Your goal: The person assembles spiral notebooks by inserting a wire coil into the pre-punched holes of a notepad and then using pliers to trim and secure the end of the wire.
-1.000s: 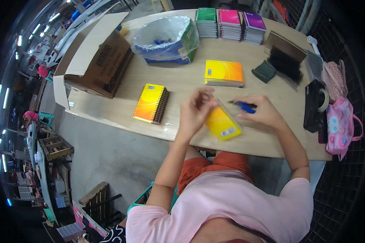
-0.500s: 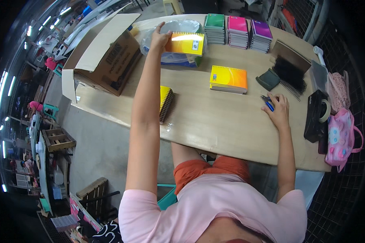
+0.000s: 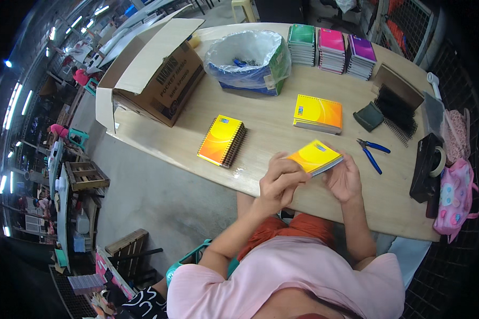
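Observation:
A small yellow-orange notebook (image 3: 315, 156) is held over the table's near edge between my two hands. My left hand (image 3: 282, 181) has its fingers curled round the notebook's left end. My right hand (image 3: 346, 178) grips the other end, thumb and fingers at its edge. Just beyond them lies a stack of yellow-orange notebooks (image 3: 318, 114). To the left sits another stack of spiral-bound notebooks (image 3: 221, 141), its dark coils facing right. Blue-handled pliers (image 3: 372, 153) rest on the table right of my right hand, untouched, with their handles spread.
A plastic-lined box (image 3: 248, 74) stands at the back, beside a large open carton (image 3: 159, 80). Green (image 3: 302, 45), pink (image 3: 331, 50) and purple (image 3: 361, 57) notebook stacks line the far edge. Black binding coils (image 3: 394, 111), a tape dispenser (image 3: 427, 167) and a pink pouch (image 3: 456, 199) occupy the right side.
My left hand has come back from above the lined box, bringing the notebook to the near edge. My right hand has let go of the pliers and taken the notebook's other end.

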`<state>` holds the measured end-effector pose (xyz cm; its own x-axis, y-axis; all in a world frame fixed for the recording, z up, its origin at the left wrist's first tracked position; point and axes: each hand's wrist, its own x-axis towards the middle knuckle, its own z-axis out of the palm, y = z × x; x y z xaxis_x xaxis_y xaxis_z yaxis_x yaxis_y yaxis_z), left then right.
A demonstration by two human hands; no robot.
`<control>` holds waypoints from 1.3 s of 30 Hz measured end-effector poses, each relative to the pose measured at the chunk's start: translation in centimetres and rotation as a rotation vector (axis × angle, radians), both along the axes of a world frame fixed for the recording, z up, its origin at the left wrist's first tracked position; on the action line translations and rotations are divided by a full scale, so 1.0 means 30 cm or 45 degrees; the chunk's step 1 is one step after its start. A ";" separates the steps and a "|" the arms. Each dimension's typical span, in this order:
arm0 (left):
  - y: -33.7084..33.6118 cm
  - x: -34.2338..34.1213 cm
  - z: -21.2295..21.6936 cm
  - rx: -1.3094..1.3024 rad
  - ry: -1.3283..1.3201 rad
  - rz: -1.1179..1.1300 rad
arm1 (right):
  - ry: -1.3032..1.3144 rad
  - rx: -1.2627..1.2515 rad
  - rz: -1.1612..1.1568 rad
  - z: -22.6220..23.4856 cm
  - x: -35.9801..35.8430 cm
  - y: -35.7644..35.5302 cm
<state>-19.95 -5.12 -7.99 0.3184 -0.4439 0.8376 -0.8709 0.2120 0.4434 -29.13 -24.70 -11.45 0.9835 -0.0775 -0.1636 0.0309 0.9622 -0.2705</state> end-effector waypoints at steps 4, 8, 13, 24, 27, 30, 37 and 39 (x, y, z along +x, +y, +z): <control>0.033 -0.011 -0.116 -0.204 0.469 0.287 | 0.043 -0.510 -0.058 0.017 0.002 0.030; -0.043 -0.004 -0.051 -0.566 1.042 0.049 | 0.074 -0.662 -0.264 0.016 0.044 0.158; -0.019 0.080 -0.044 -0.310 0.896 0.426 | -0.057 -1.175 -0.452 0.020 0.046 0.285; 0.373 0.609 0.118 0.717 0.479 0.897 | 0.284 -1.496 -0.532 -0.084 -0.081 0.001; 0.358 0.622 0.049 0.857 0.468 0.870 | 0.314 -1.461 -0.558 -0.095 -0.090 -0.021; 0.358 0.618 -0.012 0.975 0.325 1.002 | 0.324 -1.525 -0.547 -0.131 -0.097 -0.036; 0.363 0.610 -0.067 0.993 0.168 1.176 | 0.353 -1.514 -0.549 -0.130 -0.102 -0.028; 0.364 0.611 -0.068 0.954 0.143 1.163 | 0.357 -1.530 -0.546 -0.133 -0.102 -0.030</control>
